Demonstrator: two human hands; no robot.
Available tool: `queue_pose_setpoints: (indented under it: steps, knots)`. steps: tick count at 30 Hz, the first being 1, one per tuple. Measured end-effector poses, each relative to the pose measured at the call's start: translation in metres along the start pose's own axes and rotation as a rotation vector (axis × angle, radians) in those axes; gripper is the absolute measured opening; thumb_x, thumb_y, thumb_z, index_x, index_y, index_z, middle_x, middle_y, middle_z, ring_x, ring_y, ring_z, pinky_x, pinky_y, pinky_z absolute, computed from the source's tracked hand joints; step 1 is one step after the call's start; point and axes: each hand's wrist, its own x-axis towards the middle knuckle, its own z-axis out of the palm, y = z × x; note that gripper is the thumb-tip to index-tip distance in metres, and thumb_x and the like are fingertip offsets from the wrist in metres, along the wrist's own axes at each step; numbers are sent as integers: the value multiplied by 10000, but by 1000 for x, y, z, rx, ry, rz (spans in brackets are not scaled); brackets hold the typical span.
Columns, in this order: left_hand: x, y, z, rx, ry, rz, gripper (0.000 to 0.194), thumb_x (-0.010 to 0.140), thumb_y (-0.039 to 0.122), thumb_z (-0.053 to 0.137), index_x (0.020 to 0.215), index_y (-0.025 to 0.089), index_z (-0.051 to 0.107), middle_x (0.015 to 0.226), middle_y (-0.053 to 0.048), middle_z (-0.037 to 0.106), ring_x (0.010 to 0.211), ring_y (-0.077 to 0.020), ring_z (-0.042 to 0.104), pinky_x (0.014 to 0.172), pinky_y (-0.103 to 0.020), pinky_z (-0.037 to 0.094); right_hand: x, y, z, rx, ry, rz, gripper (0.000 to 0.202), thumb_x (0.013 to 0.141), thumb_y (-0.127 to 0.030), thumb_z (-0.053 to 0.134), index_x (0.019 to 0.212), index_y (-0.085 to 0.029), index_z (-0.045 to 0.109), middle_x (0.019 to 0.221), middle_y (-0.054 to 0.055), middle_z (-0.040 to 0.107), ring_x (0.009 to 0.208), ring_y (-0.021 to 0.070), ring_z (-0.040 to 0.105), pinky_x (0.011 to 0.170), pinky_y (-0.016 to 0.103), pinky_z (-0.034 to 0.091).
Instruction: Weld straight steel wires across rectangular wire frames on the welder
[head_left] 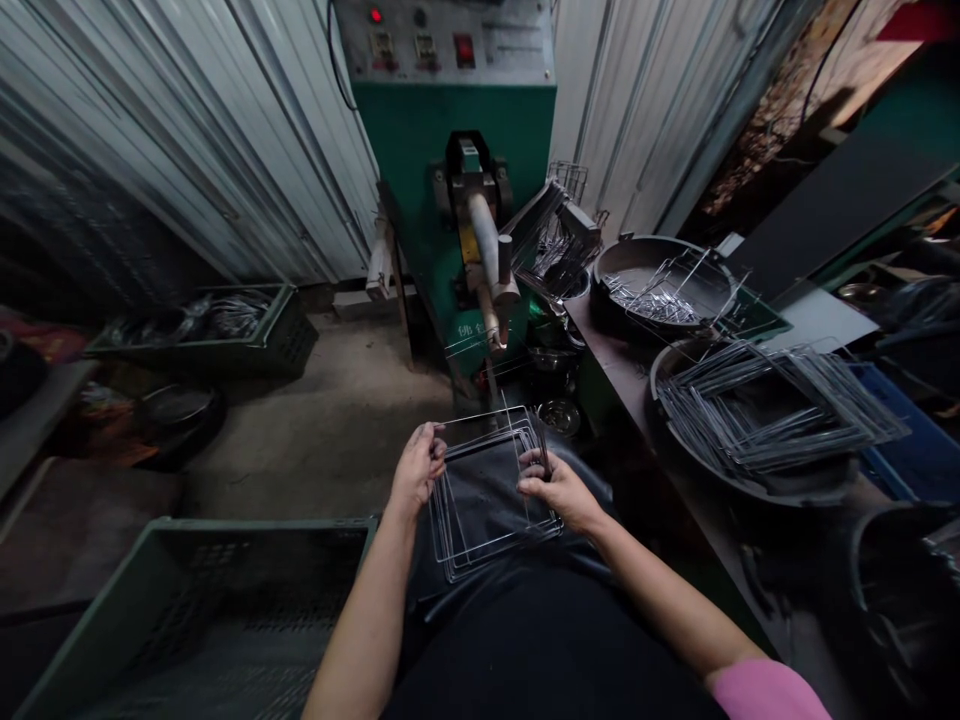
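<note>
Several rectangular wire frames [457, 545] lie stacked on the dark apron [487, 490] over my lap. My left hand [418, 468] pinches the upper left corner of one wire frame. On the other side, my right hand [559, 487] has its fingers closed round the right-hand wires; how many it grips I cannot tell. Just beyond the frames, the lower electrode [496, 338] of a green welding machine [409, 170] points toward me, with thin wires near its tip.
At right, a round pan [660, 440] carries a pile of wire frames, and another pan [600, 290] behind it holds short wire pieces. A green crate [255, 524] stands at lower left. A second crate [289, 335] with metal parts sits near the corrugated wall [277, 130].
</note>
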Motion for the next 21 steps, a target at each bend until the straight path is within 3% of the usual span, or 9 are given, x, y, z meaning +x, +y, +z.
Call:
queue_pose_setpoints:
  steps: [6, 11, 15, 18, 21]
  knots:
    - [5, 3, 24, 51, -81, 8, 386, 696, 493, 540, 928, 187, 501, 505, 86, 400, 294, 5, 217, 298, -114, 147, 1, 3, 2, -90, -45, -55, 325, 654, -245, 633, 946, -185, 505, 680, -52, 525, 553, 88, 529, 600, 253, 403]
    - [6, 4, 42, 60, -79, 70, 461, 695, 476, 553, 1065, 241, 410, 588, 73, 480, 296, 2, 234, 296, -119, 137, 1, 10, 4, -144, -45, -37, 339, 675, -233, 593, 1005, -190, 526, 686, -55, 506, 537, 84, 530, 590, 254, 402]
    - [6, 3, 45, 109, -96, 75, 391, 681, 448, 579, 954, 199, 454, 591, 59, 509, 297, 5, 237, 294, -129, 136, 3, 13, 5, -94, -45, 16, 345, 643, -223, 611, 980, -182, 545, 683, -57, 503, 507, 78, 526, 566, 253, 413]
    - [5, 3, 45, 146, -95, 80, 417, 665, 407, 609, 986, 195, 447, 592, 47, 549, 291, 3, 231, 298, -137, 146, 5, 13, 9, -60, -69, 48, 348, 633, -226, 624, 970, -175, 554, 668, -59, 506, 510, 74, 535, 545, 232, 413]
    - [4, 4, 47, 121, -89, 76, 401, 680, 391, 597, 995, 189, 455, 585, 40, 561, 291, 4, 231, 311, -142, 150, 9, 14, 13, 1, -86, 153, 337, 630, -243, 637, 946, -167, 546, 671, -48, 527, 498, 67, 549, 425, 169, 334]
